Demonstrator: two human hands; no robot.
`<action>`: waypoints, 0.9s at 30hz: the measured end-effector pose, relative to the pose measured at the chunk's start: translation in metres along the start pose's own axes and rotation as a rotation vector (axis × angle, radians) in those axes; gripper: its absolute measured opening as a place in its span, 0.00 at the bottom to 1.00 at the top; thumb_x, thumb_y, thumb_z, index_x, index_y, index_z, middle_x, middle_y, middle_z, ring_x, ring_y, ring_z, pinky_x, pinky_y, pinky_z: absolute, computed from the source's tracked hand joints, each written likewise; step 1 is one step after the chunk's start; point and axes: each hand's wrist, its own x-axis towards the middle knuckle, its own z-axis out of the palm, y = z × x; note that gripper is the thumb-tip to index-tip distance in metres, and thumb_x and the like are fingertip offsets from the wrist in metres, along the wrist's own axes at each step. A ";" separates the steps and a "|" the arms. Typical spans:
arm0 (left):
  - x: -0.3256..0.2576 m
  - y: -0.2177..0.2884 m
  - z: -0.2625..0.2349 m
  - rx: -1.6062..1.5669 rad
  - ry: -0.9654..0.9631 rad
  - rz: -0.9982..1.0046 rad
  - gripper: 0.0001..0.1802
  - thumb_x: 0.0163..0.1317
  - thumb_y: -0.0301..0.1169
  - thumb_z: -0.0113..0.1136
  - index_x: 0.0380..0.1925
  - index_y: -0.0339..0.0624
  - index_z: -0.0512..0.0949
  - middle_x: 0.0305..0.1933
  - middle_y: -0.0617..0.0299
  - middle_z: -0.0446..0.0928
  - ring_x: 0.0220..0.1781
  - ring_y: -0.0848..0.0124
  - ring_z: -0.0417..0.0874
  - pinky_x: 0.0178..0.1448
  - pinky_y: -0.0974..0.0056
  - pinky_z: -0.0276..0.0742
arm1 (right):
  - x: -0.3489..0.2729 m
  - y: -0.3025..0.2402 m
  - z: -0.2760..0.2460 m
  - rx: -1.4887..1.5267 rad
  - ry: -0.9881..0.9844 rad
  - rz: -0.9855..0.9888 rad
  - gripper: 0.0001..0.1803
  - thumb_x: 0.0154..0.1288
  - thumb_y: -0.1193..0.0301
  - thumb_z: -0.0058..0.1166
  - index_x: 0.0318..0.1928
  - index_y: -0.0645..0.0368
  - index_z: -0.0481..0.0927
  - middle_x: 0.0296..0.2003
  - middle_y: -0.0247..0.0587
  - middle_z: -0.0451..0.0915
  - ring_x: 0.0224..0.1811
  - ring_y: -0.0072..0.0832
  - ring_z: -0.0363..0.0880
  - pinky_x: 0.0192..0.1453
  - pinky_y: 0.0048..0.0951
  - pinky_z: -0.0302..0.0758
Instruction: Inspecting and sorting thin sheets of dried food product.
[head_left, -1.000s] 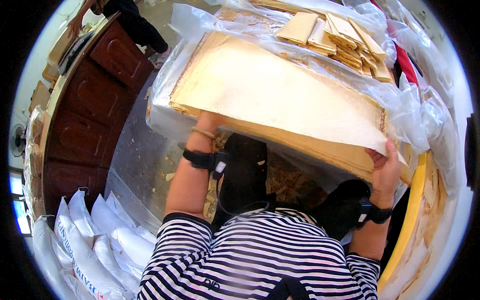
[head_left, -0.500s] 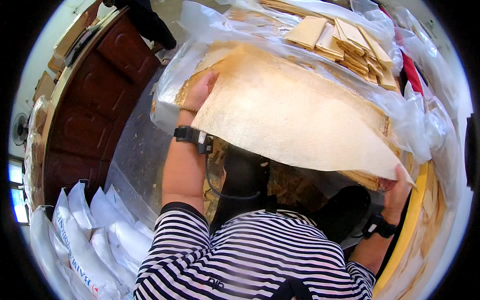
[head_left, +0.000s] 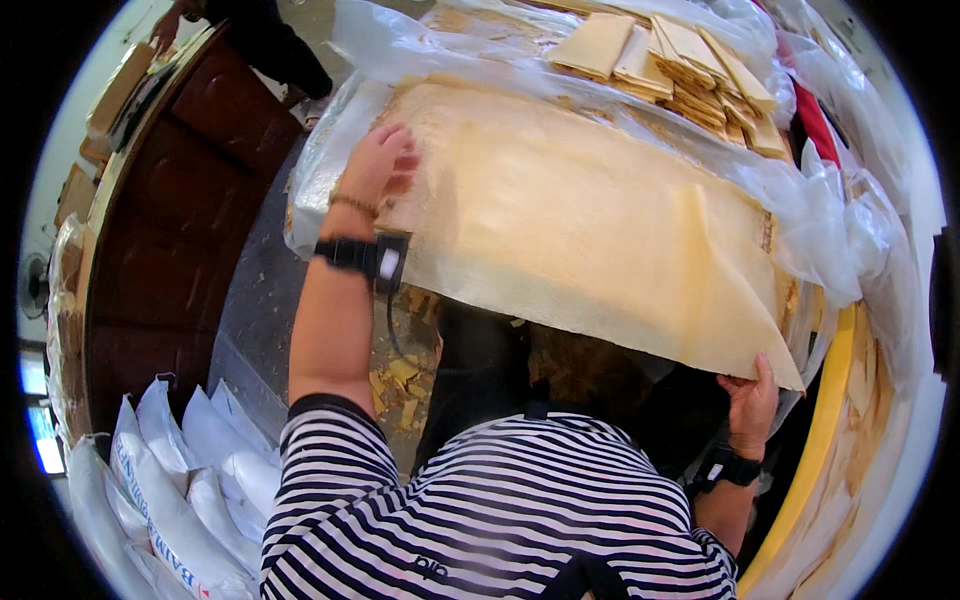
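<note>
A large, thin beige sheet [head_left: 580,220] lies across a stack of similar sheets, with a raised crease running toward its near right corner. My right hand [head_left: 752,398] pinches that near edge close to the corner, thumb on top and fingers underneath. At the sheet's left end is my left hand [head_left: 382,165], fingers loosely bent and a little apart, with nothing seen in them. Whether its fingertips touch the sheet is hard to tell. Ragged brown edges of the stack show at the far left and right.
Folded beige sheets [head_left: 690,70] are piled beyond the stack, with clear plastic [head_left: 800,240] around them. White sacks [head_left: 180,500] stand at lower left, near a dark wooden cabinet [head_left: 190,210]. A yellow edge [head_left: 830,420] runs at right. Another person's dark-clothed leg [head_left: 270,45] shows far left.
The sheet has come down flatter over the stack, its near edge lower. My left hand has let go of its left end; my right hand has moved toward me and slightly left.
</note>
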 end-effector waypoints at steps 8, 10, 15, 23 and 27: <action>-0.130 -0.103 -0.036 0.094 0.270 -0.092 0.23 0.70 0.51 0.55 0.40 0.41 0.81 0.31 0.61 0.82 0.32 0.70 0.81 0.36 0.66 0.73 | -0.041 0.015 0.022 0.377 -0.194 0.057 0.23 0.74 0.55 0.48 0.61 0.55 0.73 0.52 0.43 0.82 0.50 0.38 0.83 0.52 0.44 0.82; -0.146 -0.093 -0.028 -0.421 -0.119 -0.154 0.23 0.71 0.51 0.54 0.42 0.40 0.79 0.33 0.64 0.81 0.32 0.74 0.79 0.35 0.71 0.69 | -0.045 0.011 0.013 0.473 -0.115 0.010 0.25 0.74 0.54 0.48 0.63 0.55 0.72 0.54 0.44 0.80 0.53 0.38 0.81 0.55 0.44 0.81; -0.136 -0.071 0.010 -0.307 -0.080 -0.170 0.21 0.71 0.46 0.56 0.50 0.40 0.78 0.41 0.65 0.81 0.34 0.75 0.79 0.35 0.68 0.71 | -0.031 0.021 -0.016 0.664 0.110 -0.008 0.24 0.75 0.57 0.49 0.65 0.55 0.70 0.58 0.41 0.77 0.60 0.36 0.77 0.62 0.45 0.76; -0.076 -0.052 -0.004 -0.239 0.021 0.229 0.27 0.73 0.44 0.52 0.61 0.33 0.73 0.53 0.52 0.80 0.48 0.61 0.84 0.48 0.59 0.82 | -0.017 -0.026 0.009 0.510 -0.022 -0.476 0.24 0.77 0.63 0.47 0.66 0.62 0.68 0.61 0.39 0.75 0.62 0.31 0.75 0.69 0.35 0.69; -0.065 -0.052 -0.035 -0.012 0.213 0.459 0.28 0.72 0.42 0.52 0.63 0.32 0.72 0.55 0.48 0.78 0.50 0.58 0.84 0.48 0.57 0.82 | -0.010 -0.016 0.022 0.254 0.066 -0.454 0.22 0.78 0.61 0.47 0.62 0.64 0.71 0.54 0.38 0.78 0.54 0.27 0.77 0.58 0.31 0.75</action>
